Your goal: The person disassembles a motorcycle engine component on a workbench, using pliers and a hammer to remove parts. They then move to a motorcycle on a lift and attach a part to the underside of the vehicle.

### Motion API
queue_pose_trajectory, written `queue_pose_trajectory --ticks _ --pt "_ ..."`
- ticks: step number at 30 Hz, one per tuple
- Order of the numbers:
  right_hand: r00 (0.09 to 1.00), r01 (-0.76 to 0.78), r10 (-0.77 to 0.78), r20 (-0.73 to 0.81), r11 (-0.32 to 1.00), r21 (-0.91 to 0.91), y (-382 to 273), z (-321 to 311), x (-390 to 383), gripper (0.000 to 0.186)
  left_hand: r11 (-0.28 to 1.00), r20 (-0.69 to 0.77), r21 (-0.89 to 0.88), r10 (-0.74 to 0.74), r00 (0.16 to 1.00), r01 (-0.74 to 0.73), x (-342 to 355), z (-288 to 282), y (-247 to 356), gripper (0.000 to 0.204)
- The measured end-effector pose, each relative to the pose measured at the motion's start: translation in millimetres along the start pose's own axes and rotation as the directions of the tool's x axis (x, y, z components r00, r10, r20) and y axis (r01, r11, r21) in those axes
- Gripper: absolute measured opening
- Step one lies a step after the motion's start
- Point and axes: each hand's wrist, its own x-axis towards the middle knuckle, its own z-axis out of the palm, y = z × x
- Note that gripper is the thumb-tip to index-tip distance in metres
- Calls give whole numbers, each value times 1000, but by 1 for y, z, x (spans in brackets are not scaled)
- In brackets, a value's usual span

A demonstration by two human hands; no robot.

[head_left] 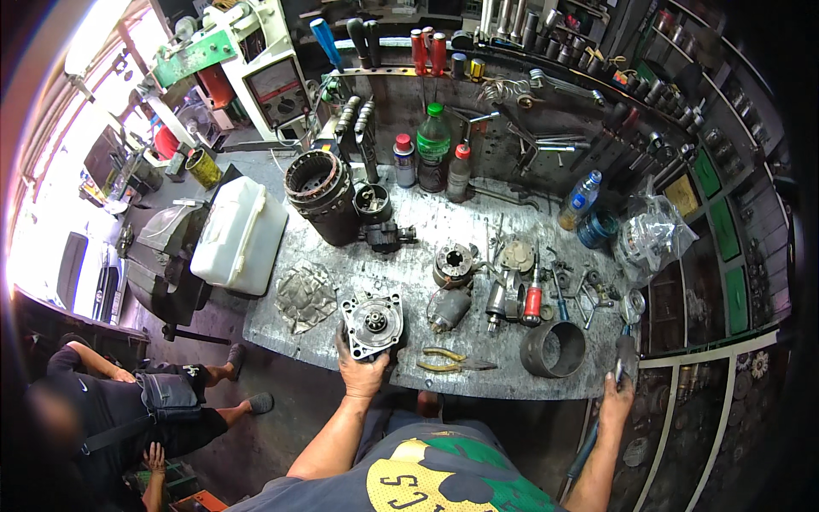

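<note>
At the bench's front edge, my left hand grips a cast metal housing with a small toothed gear in its middle. The fingers wrap its left side and the thumb lies along the bottom. Off the bench's right end, my right hand is closed around a long-handled tool that looks like a hammer; the palm hides part of it. Yellow-handled pliers lie right of the housing. Beyond them sit a grey metal cylinder and a round slotted part. A second cast cover rests left of the housing.
A dark metal ring, a red-handled screwdriver and loose parts occupy the bench's right side. Behind stand a large stator and bottles. A white case is at the left. Another person is at lower left.
</note>
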Motion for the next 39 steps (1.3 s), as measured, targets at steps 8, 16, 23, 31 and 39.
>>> queue_pose_trajectory --ticks 8,16,23,31,39 --pt "957 84 -183 225 918 387 -86 -17 -31 42 958 -56 -120 -269 962 261 -19 -2 -1 115" --pt "792 169 -307 528 941 294 -136 40 -64 28 886 111 463 -79 991 19 22 24 -4 91" --pt "432 607 -553 712 762 225 -202 88 -93 27 850 358 328 292 887 -412 74 -13 13 65" --pt "112 874 -724 681 398 280 -266 130 -121 26 898 334 40 402 853 -438 47 -40 90 77" --pt "349 775 -911 218 412 479 -284 86 -124 34 919 278 -49 389 878 -391 35 -51 82 101"
